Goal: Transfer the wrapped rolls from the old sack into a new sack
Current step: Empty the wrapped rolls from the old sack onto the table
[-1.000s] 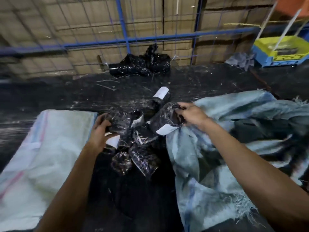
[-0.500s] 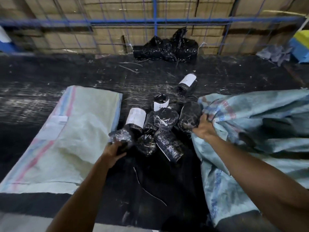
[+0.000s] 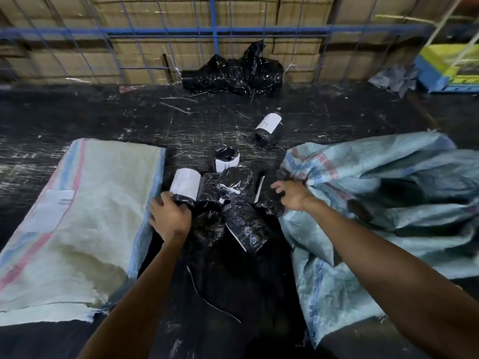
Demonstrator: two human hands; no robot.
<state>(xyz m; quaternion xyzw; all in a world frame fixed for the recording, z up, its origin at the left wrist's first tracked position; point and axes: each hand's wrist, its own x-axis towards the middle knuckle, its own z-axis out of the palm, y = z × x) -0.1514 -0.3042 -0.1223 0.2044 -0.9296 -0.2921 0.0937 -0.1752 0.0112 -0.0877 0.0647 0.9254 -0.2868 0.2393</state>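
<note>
a pile of wrapped rolls (image 3: 233,203) in shiny black film lies on the dark floor (image 3: 103,117) between 2 sacks. the new sack (image 3: 77,224), pale green with pink and blue stripes along its edges, lies flat toward the left edge of the floor area in view. the old sack (image 3: 388,203), blue-grey and crumpled, sprawls along the right edge, its open mouth turned toward the pile.

the left hand (image 3: 169,216) has its fingers curled round the near end of a roll with a white label (image 3: 185,187), at the left side of the pile, just beside the new sack's right edge. the right hand (image 3: 293,194) sits at the mouth of the old sack with its fingers loosely spread and reaching toward the pile; it touches the sack's edge, but whether it grips anything i cannot tell, the fingers being blurred.

a short roll (image 3: 226,159) stands on end just behind the pile, its white label facing the camera. 1 more labelled roll (image 3: 268,128) lies on its side apart from the rest, farther back. a crumpled black plastic bundle (image 3: 233,73) rests at the far edge of the floor against a blue wire fence (image 3: 212,29), with stacked cardboard boxes (image 3: 155,55) behind it. a yellow and blue box (image 3: 448,68) sits at the far right corner.
</note>
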